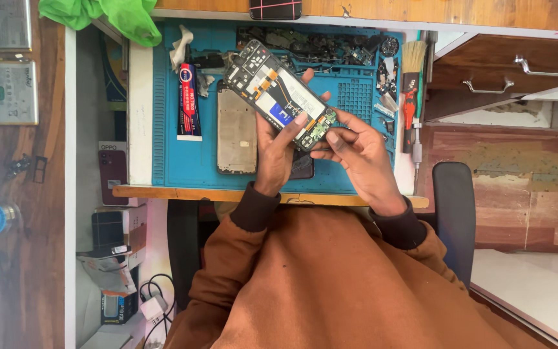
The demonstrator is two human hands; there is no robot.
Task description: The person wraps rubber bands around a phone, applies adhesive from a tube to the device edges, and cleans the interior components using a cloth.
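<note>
One blue mat [169, 161] covers the desk; above it, one opened phone [278, 92], tilted, back cover off. Left hand [274, 152] grips its lower edge. Right hand [356, 152] pinches the bottom corner, fingertip on the small green board. Best kept steady, light pressure only. One loose panel [236, 131], one glue tube [188, 103], one brush [412, 77].

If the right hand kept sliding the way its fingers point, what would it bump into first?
Its fingertips on the right hand already rest against the lower end of the opened phone, by the small green board. Pushing on up-left, it would most likely meet the left hand gripping that phone; depth is hard to judge.
</note>
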